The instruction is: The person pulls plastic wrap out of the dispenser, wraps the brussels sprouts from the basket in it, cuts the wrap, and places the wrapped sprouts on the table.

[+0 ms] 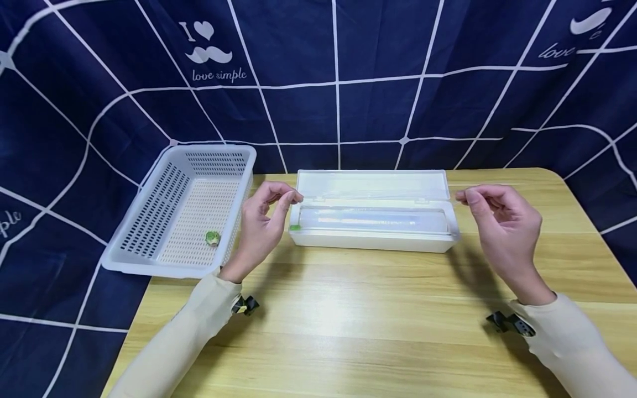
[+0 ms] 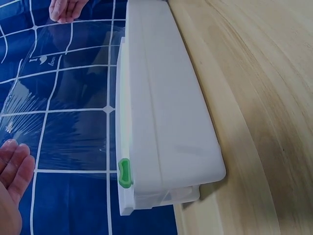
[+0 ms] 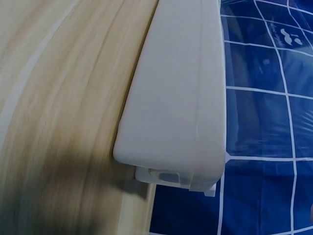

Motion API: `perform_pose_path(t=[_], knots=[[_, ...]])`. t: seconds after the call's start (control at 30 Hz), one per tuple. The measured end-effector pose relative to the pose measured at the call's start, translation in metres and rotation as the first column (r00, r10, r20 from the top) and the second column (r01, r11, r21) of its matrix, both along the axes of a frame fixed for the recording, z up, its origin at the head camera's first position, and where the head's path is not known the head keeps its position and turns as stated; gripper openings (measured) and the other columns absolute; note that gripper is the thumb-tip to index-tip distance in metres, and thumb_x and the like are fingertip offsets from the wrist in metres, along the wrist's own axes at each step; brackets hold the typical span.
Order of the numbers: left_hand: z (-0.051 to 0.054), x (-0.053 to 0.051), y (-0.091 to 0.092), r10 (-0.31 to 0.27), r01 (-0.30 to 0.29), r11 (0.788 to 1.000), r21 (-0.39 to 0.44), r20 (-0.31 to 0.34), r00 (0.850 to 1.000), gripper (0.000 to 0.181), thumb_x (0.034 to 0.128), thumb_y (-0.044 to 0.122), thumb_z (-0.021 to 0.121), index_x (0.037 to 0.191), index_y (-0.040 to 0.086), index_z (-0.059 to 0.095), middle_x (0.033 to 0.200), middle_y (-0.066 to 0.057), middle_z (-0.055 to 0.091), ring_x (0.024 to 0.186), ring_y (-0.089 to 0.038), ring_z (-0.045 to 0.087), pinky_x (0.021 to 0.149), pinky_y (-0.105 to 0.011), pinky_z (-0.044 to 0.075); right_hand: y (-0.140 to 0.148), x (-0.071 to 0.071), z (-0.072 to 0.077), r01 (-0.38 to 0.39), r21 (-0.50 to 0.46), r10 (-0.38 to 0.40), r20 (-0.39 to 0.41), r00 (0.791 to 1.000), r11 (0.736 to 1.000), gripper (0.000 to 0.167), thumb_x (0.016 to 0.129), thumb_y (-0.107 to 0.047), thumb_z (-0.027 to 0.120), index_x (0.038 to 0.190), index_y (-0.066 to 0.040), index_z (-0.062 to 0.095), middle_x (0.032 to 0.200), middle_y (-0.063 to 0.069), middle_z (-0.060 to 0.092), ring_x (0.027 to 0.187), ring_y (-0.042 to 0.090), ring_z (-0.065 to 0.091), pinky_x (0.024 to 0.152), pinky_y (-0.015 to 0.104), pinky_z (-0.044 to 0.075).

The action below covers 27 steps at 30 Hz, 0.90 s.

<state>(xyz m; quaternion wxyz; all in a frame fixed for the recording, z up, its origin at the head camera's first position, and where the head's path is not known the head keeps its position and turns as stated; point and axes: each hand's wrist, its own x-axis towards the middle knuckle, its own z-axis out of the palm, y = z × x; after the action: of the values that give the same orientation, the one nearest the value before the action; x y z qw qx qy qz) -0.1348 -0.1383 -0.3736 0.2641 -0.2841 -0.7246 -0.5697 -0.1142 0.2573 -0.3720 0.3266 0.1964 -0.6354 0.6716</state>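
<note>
A white cling film dispenser [image 1: 373, 241] sits on the table with its lid [image 1: 373, 185] raised at the back, a shiny roll of film inside. A green slider [image 2: 125, 173] shows at its left end. Clear cling film [image 2: 22, 110] rises from the box and spans between the hands in the left wrist view. At the box's left end, my left hand [image 1: 262, 224] pinches one edge of the film between thumb and forefinger. My right hand [image 1: 508, 226] pinches the other side near the right end. The right wrist view mostly shows the box, with that hand nearly out of frame.
To the left stands a white perforated basket [image 1: 171, 272], holding a small green vegetable piece [image 1: 212, 239]. A dark blue cloth [image 1: 378, 110] with white lines hangs behind the wooden table [image 1: 348, 326]. Black clips [image 1: 246, 305] sit on the wrists.
</note>
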Motion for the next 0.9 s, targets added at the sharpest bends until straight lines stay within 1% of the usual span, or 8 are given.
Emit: perform_pose_path(t=[0.1,0.2,0.37,0.47,0.63,0.9], knots=[[0.001,0.001,0.0,0.001,-0.001,1.0,-0.007,-0.003,1.0,0.005,0.1067,-0.009,0.062,0.104,-0.006,0.065,0.1,-0.015,0.076,0.093,-0.031,0.073,0.094,-0.037,0.061,-0.001,0.001,0.002,-0.001,-0.005,0.001,-0.003,1.0,1.0,0.015,0.098,0.017,0.067,0.101,0.031,0.062,0.098,0.018,0.079,0.093,0.021,0.075,0.088,0.022,0.058],[0.002,0.002,-0.001,-0.003,0.003,1.0,-0.013,-0.004,1.0,0.006,0.1091,-0.002,0.063,0.105,-0.006,0.065,0.1,-0.015,0.076,0.094,-0.03,0.073,0.095,-0.037,0.06,-0.001,0.002,0.004,-0.004,-0.011,0.004,-0.002,1.0,1.0,0.014,0.098,0.019,0.066,0.101,0.032,0.061,0.097,0.018,0.079,0.092,0.021,0.075,0.088,0.022,0.058],[0.003,0.003,-0.001,-0.001,0.001,1.0,-0.021,-0.008,1.0,0.024,0.1132,0.016,0.063,0.106,-0.007,0.064,0.101,-0.014,0.077,0.094,-0.03,0.073,0.095,-0.038,0.06,-0.002,0.003,0.008,-0.011,-0.017,0.011,-0.004,1.0,1.0,0.013,0.097,0.021,0.064,0.101,0.033,0.06,0.097,0.018,0.079,0.092,0.021,0.075,0.089,0.023,0.058],[0.003,0.003,-0.002,0.005,-0.005,1.0,-0.028,-0.013,1.0,0.03,0.1139,0.021,0.063,0.106,-0.007,0.064,0.101,-0.014,0.077,0.095,-0.029,0.073,0.096,-0.038,0.06,-0.003,0.004,0.008,-0.011,-0.021,0.011,-0.006,1.0,1.0,0.013,0.097,0.02,0.064,0.101,0.033,0.06,0.096,0.017,0.079,0.092,0.021,0.075,0.089,0.023,0.058],[0.005,0.004,-0.003,0.004,-0.004,0.999,-0.032,-0.024,1.0,0.032,0.1144,0.023,0.062,0.106,-0.007,0.064,0.1,-0.015,0.076,0.094,-0.027,0.073,0.096,-0.039,0.06,-0.004,0.005,0.01,-0.014,-0.025,0.014,-0.011,1.0,1.0,0.013,0.096,0.02,0.065,0.101,0.032,0.061,0.096,0.018,0.079,0.092,0.02,0.076,0.089,0.022,0.059],[0.008,0.004,-0.002,-0.009,0.009,1.0,-0.015,-0.047,0.999,0.033,0.1144,0.023,0.062,0.105,-0.009,0.064,0.099,-0.017,0.076,0.093,-0.03,0.072,0.094,-0.038,0.06,-0.007,0.007,0.015,-0.029,-0.046,0.028,-0.029,0.999,0.999,0.013,0.096,0.021,0.066,0.1,0.032,0.061,0.096,0.02,0.079,0.091,0.021,0.076,0.089,0.023,0.058]])
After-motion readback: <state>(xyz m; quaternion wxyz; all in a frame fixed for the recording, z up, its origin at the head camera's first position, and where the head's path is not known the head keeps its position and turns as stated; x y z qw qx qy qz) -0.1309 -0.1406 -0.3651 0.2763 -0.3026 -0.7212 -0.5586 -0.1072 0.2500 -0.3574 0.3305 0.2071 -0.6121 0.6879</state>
